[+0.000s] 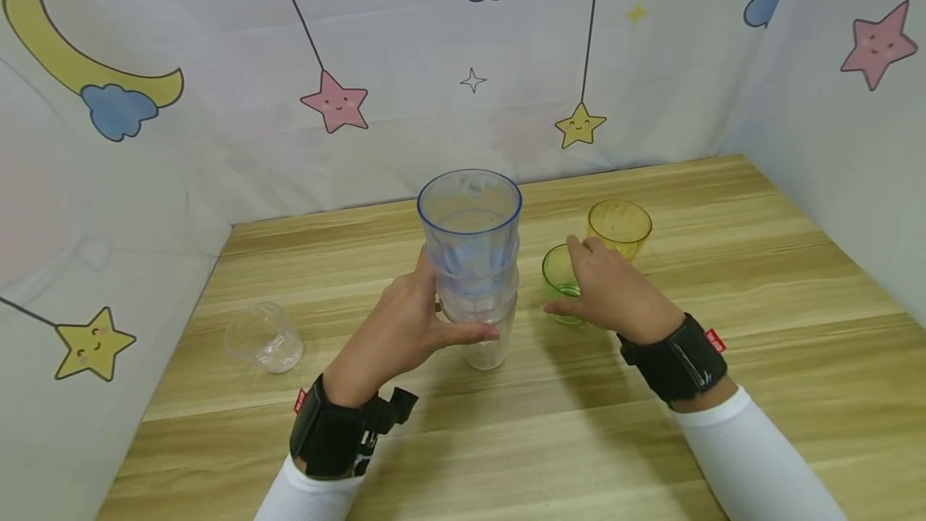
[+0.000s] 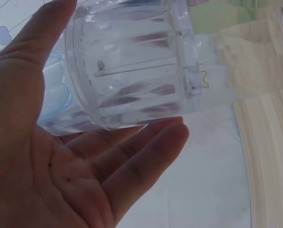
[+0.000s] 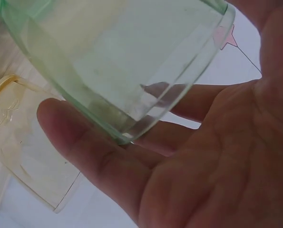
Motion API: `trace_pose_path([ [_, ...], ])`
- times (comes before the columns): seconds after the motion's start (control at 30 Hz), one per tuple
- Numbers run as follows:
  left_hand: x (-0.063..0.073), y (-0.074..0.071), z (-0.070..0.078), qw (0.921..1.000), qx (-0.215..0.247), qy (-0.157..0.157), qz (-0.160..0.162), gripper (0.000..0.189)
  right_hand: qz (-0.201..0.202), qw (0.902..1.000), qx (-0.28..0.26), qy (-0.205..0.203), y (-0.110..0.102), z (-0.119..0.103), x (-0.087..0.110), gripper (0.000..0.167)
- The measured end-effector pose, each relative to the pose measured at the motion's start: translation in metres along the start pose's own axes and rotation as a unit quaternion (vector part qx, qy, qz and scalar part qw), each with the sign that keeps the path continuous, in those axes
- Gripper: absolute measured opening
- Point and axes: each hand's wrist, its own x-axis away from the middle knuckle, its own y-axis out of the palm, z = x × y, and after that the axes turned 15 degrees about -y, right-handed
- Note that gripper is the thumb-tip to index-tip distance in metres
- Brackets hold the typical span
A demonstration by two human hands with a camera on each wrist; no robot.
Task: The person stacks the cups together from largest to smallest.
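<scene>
My left hand [image 1: 401, 328] holds a tall stack of clear plastic cups [image 1: 477, 288], thumb across the front and fingers behind. A blue-tinted cup [image 1: 470, 207] with a blue rim tops the stack. In the left wrist view, a ribbed clear cup [image 2: 131, 71] lies between the thumb and the other fingers [image 2: 141, 166]. My right hand [image 1: 615, 292] grips a green cup [image 1: 559, 272], thumb low on its near side and fingers near the far rim. The right wrist view shows the fingers [image 3: 98, 156] curved around the green cup [image 3: 112, 61].
Just behind the right hand stands a yellow cup [image 1: 620, 223], partly covered by it. Toward the left of the wooden table [image 1: 347, 248] a clear cup [image 1: 276, 344] lies tilted on its side. White printed cloth [image 1: 419, 103] encloses the table's back and sides.
</scene>
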Motion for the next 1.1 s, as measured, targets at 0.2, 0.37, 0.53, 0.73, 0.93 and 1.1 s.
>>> trace_pose_path([
  [0.2, -0.0001, 0.0000, -0.0006, 1.0000, -0.003, -0.002, -0.001, 0.115, -0.009, 0.9997, -0.015, 0.017, -0.0004, -0.0010, 0.0000, 0.097],
  [0.37, 0.0002, 0.0006, -0.0020, 1.0000, -0.006, 0.000, 0.003, 0.115, -0.008, 0.9997, -0.014, 0.016, -0.0006, -0.0001, 0.0003, 0.096],
  [0.53, 0.0005, 0.0002, -0.0018, 1.0000, -0.004, -0.003, 0.002, 0.115, -0.004, 0.9997, -0.017, 0.016, -0.0011, 0.0014, 0.0005, 0.096],
  [0.73, 0.0013, -0.0004, -0.0015, 1.0000, -0.006, -0.004, -0.001, 0.113, -0.003, 0.9996, -0.024, 0.014, -0.0021, 0.0015, 0.0008, 0.095],
  [0.93, 0.0017, -0.0007, -0.0015, 1.0000, -0.009, 0.000, -0.001, 0.112, 0.001, 0.9996, -0.025, 0.016, -0.0043, 0.0011, 0.0000, 0.098],
  [1.1, 0.0011, -0.0009, -0.0021, 0.9999, -0.011, -0.003, 0.000, 0.112, 0.013, 0.9998, -0.015, 0.008, -0.0062, -0.0009, -0.0002, 0.098],
])
